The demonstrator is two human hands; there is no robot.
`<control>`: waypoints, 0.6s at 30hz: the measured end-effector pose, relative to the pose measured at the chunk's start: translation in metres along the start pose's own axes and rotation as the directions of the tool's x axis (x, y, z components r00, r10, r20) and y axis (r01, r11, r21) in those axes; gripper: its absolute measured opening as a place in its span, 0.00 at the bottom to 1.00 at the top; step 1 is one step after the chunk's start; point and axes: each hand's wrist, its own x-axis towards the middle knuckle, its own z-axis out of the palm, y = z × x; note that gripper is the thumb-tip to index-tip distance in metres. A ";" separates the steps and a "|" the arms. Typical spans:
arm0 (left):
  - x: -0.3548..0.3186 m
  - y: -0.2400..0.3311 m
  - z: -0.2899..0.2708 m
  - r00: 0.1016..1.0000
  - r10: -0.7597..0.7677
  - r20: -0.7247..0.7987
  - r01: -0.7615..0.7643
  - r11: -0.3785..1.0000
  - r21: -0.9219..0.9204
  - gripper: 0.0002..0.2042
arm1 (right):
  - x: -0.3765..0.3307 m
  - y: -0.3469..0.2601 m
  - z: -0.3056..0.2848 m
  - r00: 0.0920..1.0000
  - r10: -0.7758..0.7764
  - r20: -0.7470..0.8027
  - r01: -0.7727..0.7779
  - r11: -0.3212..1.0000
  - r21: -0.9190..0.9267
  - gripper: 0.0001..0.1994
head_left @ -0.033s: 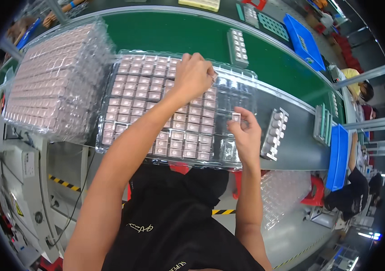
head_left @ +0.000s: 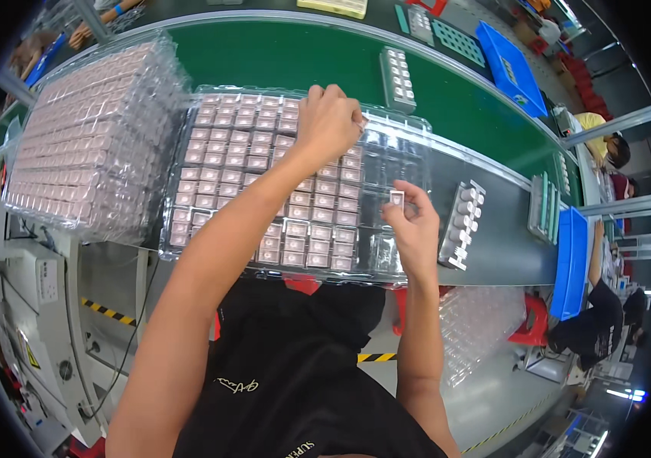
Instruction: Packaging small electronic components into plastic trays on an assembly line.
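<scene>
Right hand (head_left: 415, 229) pinches a small part (head_left: 396, 199) over the tray (head_left: 394, 130)'s empty cells at 3 o'clock, left hand (head_left: 329, 122) fingers closed on another at 12; seat each square, flat.

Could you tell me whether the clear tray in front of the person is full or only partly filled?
Partly filled: the clear tray holds rows of pinkish parts on its left, while its right-hand pockets show empty.
</scene>
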 end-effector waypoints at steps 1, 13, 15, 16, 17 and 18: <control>0.008 0.004 0.013 1.000 -0.025 -0.007 0.026 0.997 0.072 0.02 | 0.000 0.004 -0.005 1.000 -0.007 -0.004 0.007 1.000 0.023 0.21; 0.010 -0.006 0.062 0.994 -0.072 0.082 0.033 0.916 0.399 0.09 | 0.014 -0.009 -0.021 0.999 -0.023 -0.022 0.024 0.999 0.025 0.21; 0.011 -0.006 0.057 0.988 -0.076 0.132 0.013 0.905 0.426 0.09 | 0.031 -0.007 -0.018 0.997 -0.070 -0.025 0.069 0.996 -0.058 0.20; 0.011 -0.008 0.054 0.989 -0.067 0.133 0.006 0.911 0.413 0.09 | 0.042 -0.008 -0.015 0.990 -0.143 0.006 0.141 0.971 -0.195 0.18; 0.011 -0.010 0.050 0.989 -0.055 0.135 -0.003 0.918 0.397 0.09 | 0.053 -0.009 -0.012 0.977 -0.211 0.043 0.213 0.920 -0.328 0.17; 0.010 -0.013 0.044 0.990 -0.058 0.126 0.003 0.917 0.398 0.09 | 0.065 -0.012 -0.006 0.971 -0.235 0.045 0.234 0.889 -0.394 0.15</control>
